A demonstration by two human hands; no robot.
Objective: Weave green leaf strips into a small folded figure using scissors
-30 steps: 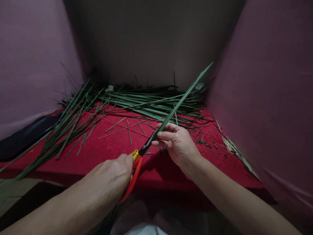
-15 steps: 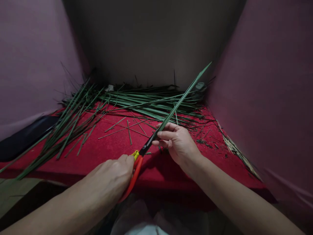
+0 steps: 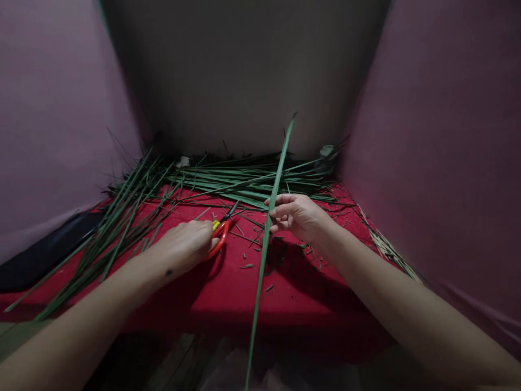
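Note:
My left hand [image 3: 189, 241] is closed around the scissors [image 3: 222, 236], which have red and yellow handles; their dark blades point up and away over the red cloth. Between the thumb and fingers of my right hand [image 3: 299, 217] is a long green leaf strip [image 3: 277, 182]. The strip stands nearly upright in view, its tip above the hand and its lower end running down past the table's front edge. A gap separates the scissors from this strip. Behind both hands lies a pile of green leaf strips [image 3: 228, 182] on the cloth.
More long strips [image 3: 118, 228] spread along the left, some over the front edge. A dark flat object [image 3: 49, 252] lies at far left. Small cut bits [image 3: 247, 266] dot the red cloth [image 3: 228, 293]. Pale thin sticks [image 3: 393, 252] line the right edge, beside a pinkish hanging sheet [image 3: 443, 163].
The scissors in my left hand have moved left and away from the leaf strip. My right hand has raised the strip, which has swung more upright, with its lower end now showing.

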